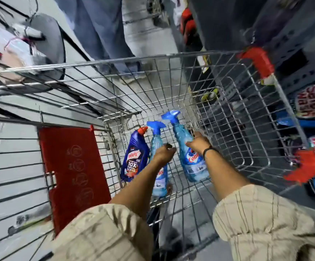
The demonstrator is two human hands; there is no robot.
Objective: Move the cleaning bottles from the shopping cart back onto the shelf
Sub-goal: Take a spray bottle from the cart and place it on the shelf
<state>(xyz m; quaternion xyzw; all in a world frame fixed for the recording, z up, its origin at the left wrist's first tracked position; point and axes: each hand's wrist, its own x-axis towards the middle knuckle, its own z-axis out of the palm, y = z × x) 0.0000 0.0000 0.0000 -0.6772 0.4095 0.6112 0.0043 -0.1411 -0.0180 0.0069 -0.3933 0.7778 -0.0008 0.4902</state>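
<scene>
Three cleaning bottles lie in the wire shopping cart. A dark blue Harpic bottle with a red cap lies leftmost on the cart floor. Beside it is a light blue spray bottle, and my left hand is wrapped around its middle. A second light blue Colin spray bottle is tilted up to the right, with my right hand closed on its upper body. Both arms reach down into the cart from beige sleeves.
A red child-seat flap hangs on the cart's left wall. Dark shelving with packaged goods stands to the right. A person's legs in jeans stand beyond the cart's far end. A fan-like stand is at the left.
</scene>
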